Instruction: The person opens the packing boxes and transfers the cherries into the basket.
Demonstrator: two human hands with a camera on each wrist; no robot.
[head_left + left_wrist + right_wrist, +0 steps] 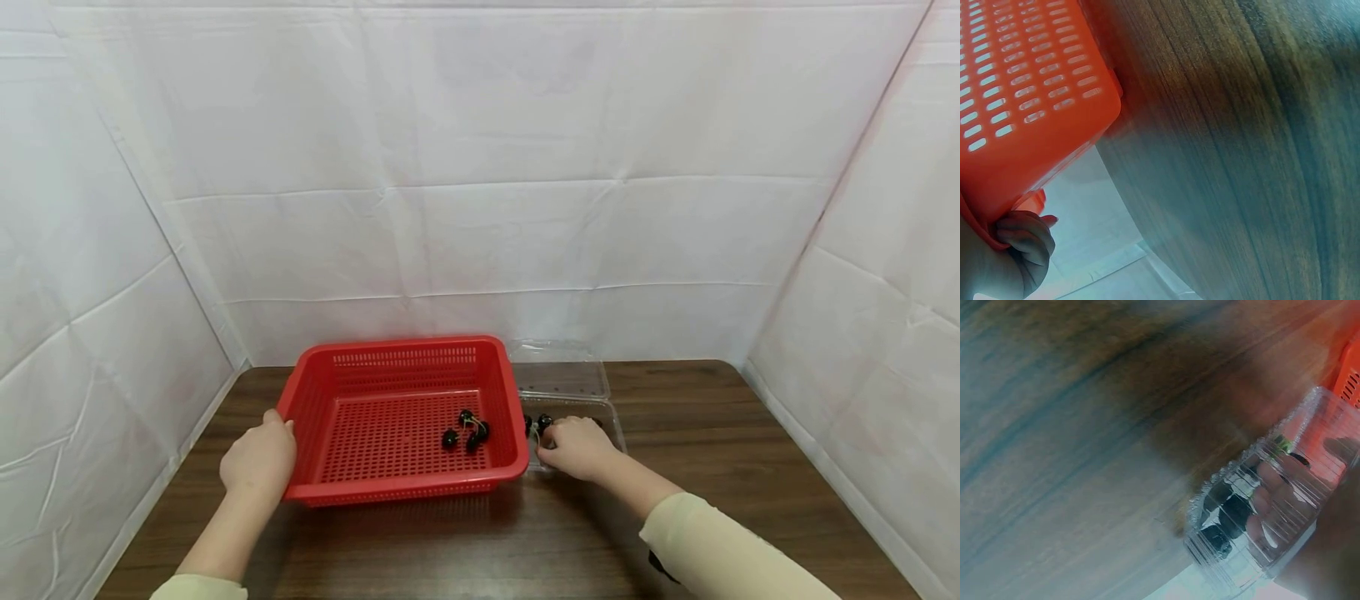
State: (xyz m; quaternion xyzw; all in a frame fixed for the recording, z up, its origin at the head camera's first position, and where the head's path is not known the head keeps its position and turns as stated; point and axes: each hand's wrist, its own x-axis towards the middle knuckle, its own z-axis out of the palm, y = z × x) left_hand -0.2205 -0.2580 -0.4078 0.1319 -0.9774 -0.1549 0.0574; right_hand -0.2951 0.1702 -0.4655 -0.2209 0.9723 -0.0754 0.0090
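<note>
My left hand [258, 458] grips the left rim of a red perforated plastic basket [405, 486]; the left wrist view shows its fingers [1025, 231] curled over that rim. Several dark cherries [482, 431] with stems lie toward the right of the basket floor. Beside the basket's right wall, my right hand [579, 448] reaches down into a clear plastic clamshell box [619, 432]. Through the box wall in the right wrist view, its fingers [1261, 503] show bent among more dark cherries [1233, 515]. I cannot tell whether they pinch a cherry.
The clamshell's clear lid [562, 380] lies folded back behind the box. Under everything is a dark wood-grain table [697, 450] with rounded far corners. White sheeting [480, 242] hangs behind it and along both sides.
</note>
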